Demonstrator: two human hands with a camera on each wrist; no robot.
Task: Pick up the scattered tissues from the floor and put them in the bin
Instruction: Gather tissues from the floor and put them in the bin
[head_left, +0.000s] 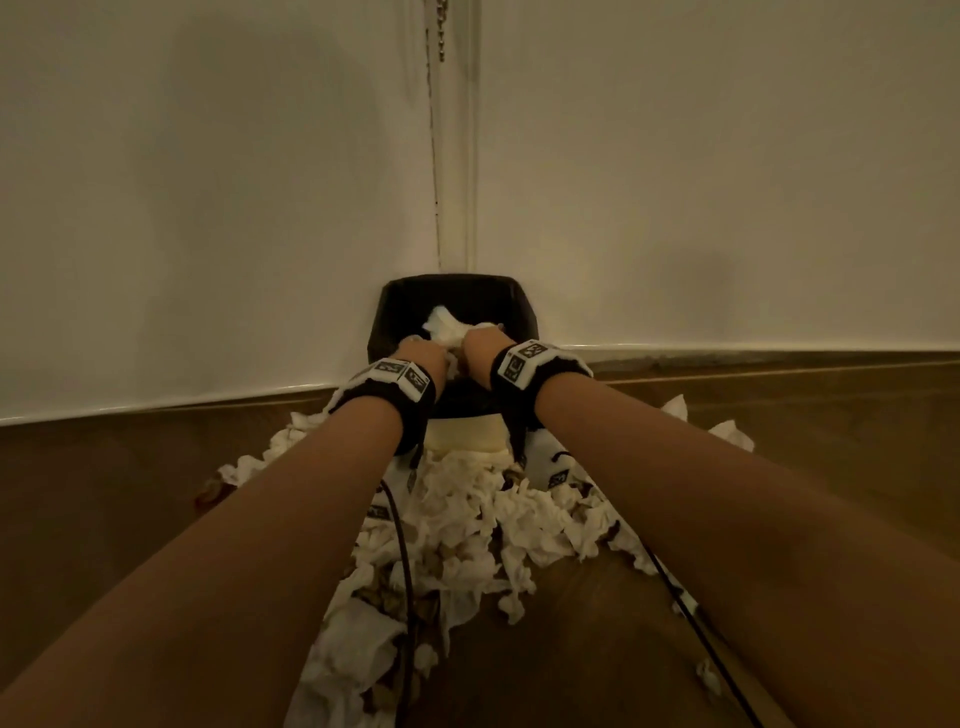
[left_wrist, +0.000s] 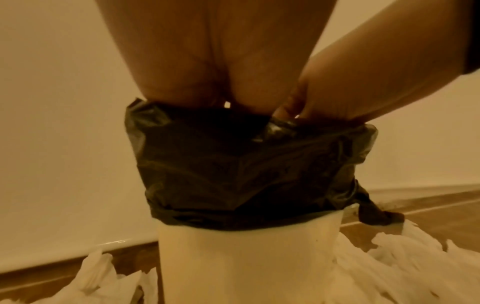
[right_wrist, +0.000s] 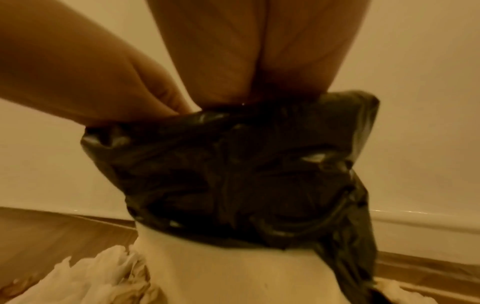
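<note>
A white bin (head_left: 467, 439) lined with a black bag (head_left: 519, 312) stands in the wall corner. Both my hands reach into its mouth. My left hand (head_left: 423, 356) and right hand (head_left: 480, 343) lie side by side against a white tissue wad (head_left: 441, 322) inside the liner. In the left wrist view my left hand (left_wrist: 207, 61) and right hand (left_wrist: 337, 86) point straight down past the liner (left_wrist: 246, 164); the fingertips are hidden inside. The right wrist view shows the same over the liner (right_wrist: 233, 174). Many crumpled tissues (head_left: 467, 519) lie piled on the floor before the bin.
White walls meet in a corner behind the bin, with a skirting board (head_left: 156, 405) along the wooden floor (head_left: 104, 493). Black cables (head_left: 402, 561) trail from my wrists over the tissue pile. Loose tissues (head_left: 732, 434) lie to the bin's right.
</note>
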